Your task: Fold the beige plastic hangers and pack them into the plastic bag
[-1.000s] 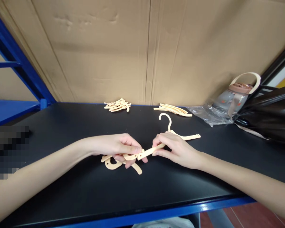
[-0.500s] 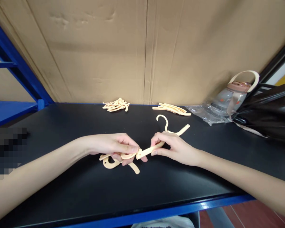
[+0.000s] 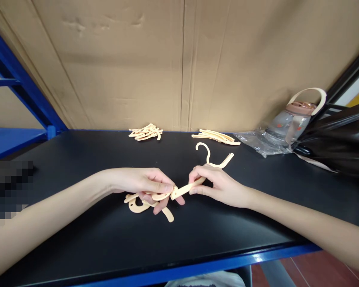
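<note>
My left hand (image 3: 155, 187) pinches a curved cream hanger piece (image 3: 162, 196) between thumb and fingers. Below and behind it show more flat cream hanger parts, one a rounded hook-like piece with a hole (image 3: 139, 208); whether they are held or lie on the table, I cannot tell. In my right hand (image 3: 212, 184) is a straight cream hanger arm (image 3: 182, 191), its holed end touching the piece at my left fingertips. Beyond the right knuckles, a cream hanger hook (image 3: 208, 153) and another hanger arm (image 3: 225, 161) stick out, partly hidden by the hand.
At the back of the black table (image 3: 107, 247) lie a pile of small cream hanger parts (image 3: 146, 132) and a stack of long strips (image 3: 215, 137). A bottle with a handle (image 3: 290, 121), clear plastic wrap (image 3: 257, 141) and a black bag (image 3: 341, 139) occupy the right. Cardboard (image 3: 122, 71) walls the back.
The hook and arm beyond my right hand have shifted slightly left and turned a little. Both hands keep their grips at nearly the same spot.
</note>
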